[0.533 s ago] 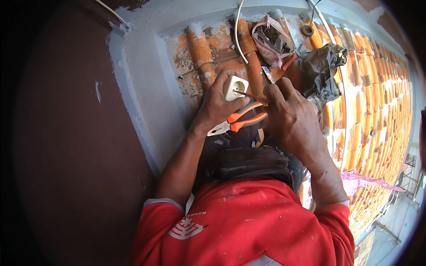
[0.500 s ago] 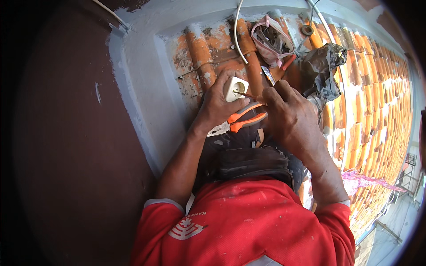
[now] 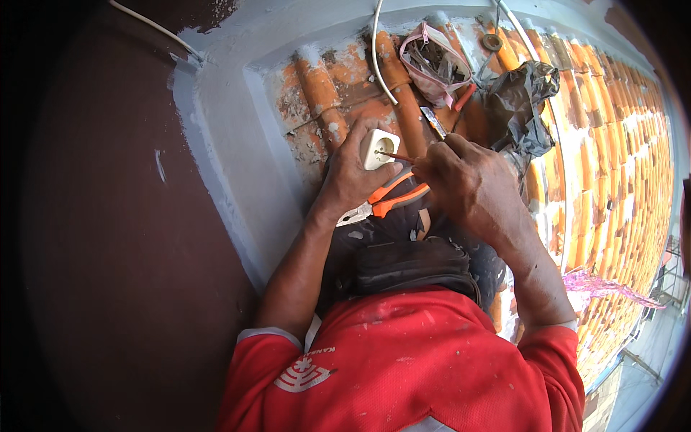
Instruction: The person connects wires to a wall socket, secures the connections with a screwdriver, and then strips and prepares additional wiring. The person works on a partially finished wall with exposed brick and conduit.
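Note:
My left hand (image 3: 349, 171) is closed around a white power socket (image 3: 389, 142), its round recess facing up and to the right. Between the thumb and fingers of my right hand (image 3: 471, 176) is a screwdriver (image 3: 400, 156), whose handle is mostly hidden in the grip. The thin shaft reaches into the socket's recess, its tip at the middle. Just below the socket, pliers (image 3: 392, 204) with orange and grey handles lie over my lap, jaws by my left wrist. A utility knife (image 3: 433, 122) rests on the tiles beyond my right hand.
A pink-edged zip pouch (image 3: 436, 68) stands on the roof tiles (image 3: 317, 83) beside a black plastic bag (image 3: 525, 97). A roll of tape (image 3: 491, 42) and a white cable (image 3: 376, 57) are farther up. The dark wall (image 3: 137, 230) closes off the left.
The view has shifted slightly. Both hands keep the same grips, with the screwdriver still in the socket's recess; my right hand looks slightly turned.

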`<state>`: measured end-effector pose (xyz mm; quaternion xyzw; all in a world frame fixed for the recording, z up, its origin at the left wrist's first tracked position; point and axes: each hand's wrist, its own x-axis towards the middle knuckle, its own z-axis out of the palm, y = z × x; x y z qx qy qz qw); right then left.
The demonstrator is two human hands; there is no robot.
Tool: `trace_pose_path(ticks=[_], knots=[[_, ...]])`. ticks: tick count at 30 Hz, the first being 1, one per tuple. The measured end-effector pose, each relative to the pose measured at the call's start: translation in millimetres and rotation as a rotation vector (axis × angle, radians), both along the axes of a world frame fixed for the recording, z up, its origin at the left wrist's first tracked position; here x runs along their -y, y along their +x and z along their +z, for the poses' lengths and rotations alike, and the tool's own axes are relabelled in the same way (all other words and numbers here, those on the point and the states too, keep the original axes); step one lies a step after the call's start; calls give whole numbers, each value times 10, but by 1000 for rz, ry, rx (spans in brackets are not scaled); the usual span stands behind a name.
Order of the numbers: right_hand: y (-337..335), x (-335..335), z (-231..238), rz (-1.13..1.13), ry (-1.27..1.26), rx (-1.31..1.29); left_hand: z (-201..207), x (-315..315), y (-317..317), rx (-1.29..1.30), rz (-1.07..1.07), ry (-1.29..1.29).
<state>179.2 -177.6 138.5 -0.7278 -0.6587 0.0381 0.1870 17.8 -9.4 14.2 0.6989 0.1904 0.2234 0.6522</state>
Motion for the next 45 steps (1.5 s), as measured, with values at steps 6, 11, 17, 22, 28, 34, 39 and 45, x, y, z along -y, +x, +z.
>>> trace_pose_path(ticks=[6, 11, 17, 22, 28, 34, 39, 45], knots=[[15, -15, 1, 45, 44, 45, 43, 28, 16, -3, -3, -3], [-3, -44, -74, 15, 76, -27, 53, 33, 20, 3, 0, 40], [47, -14, -132, 50, -58, 16, 18, 32, 36, 17, 33, 83], [43, -13, -75, 85, -6, 44, 29, 52, 44, 6, 24, 87], [79, -32, -158, -9, -71, -118, 27, 45, 55, -52, 51, 168], [58, -37, -106, -81, -265, -203, 39, 49, 57, -61, 63, 217], [-56, -2, -138, 1, 37, -53, 102, 102, 60, -71, 48, 179], [81, 13, -203, -186, -308, -591, 176, 106, 70, -68, 47, 161]])
